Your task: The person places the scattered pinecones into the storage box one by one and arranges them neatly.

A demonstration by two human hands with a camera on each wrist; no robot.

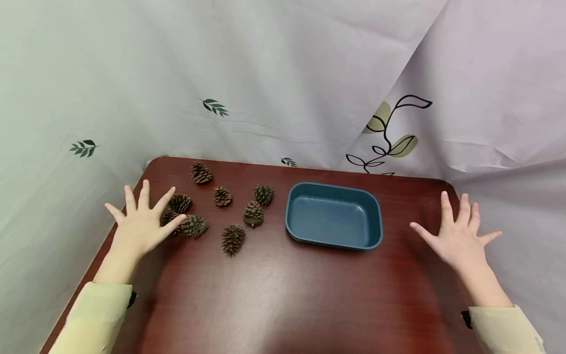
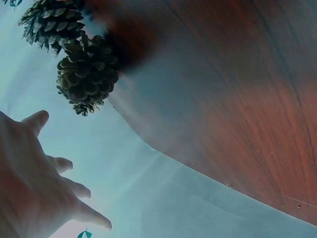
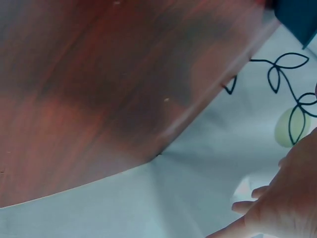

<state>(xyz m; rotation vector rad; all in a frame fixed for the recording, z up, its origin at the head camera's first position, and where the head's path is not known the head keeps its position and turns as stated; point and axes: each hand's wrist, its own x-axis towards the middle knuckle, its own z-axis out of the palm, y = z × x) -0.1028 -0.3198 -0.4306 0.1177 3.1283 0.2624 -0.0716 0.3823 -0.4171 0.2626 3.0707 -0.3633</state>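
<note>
Brush the near pine cones [image 1: 194,226] and they could roll off the surface [image 1: 265,300], being rounded and light-looking.
Your left hand [image 1: 140,227] is spread wide, palm down, holding nothing, its thumb overlapping the closest pine cones in the head view; a low sideways sweep would likely cause that. Your right hand [image 1: 462,241], also spread and holding nothing, is near the right edge, apart from the blue tub [image 1: 333,221]. The other pine cones lie scattered left of the blue tub.
</note>
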